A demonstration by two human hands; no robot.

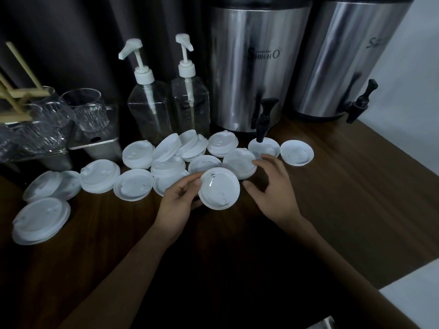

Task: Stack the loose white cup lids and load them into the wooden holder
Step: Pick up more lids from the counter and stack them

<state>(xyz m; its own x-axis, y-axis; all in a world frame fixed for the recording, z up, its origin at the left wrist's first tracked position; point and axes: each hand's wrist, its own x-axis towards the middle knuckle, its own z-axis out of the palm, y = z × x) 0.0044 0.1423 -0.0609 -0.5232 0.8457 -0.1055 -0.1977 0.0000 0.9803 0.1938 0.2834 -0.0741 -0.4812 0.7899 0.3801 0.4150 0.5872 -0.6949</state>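
Observation:
Several loose white cup lids lie scattered across the dark wooden table, from the left edge to below the dispensers. My left hand holds one white lid tilted up, thumb on its rim. My right hand hovers with spread fingers, its fingertips touching another lid that lies on the table. A wooden holder of thin slats shows at the far left edge, partly cut off.
Two clear pump bottles stand behind the lids. Two steel drink dispensers with black taps stand at the back right. Clear glasses sit on a metal tray at the left.

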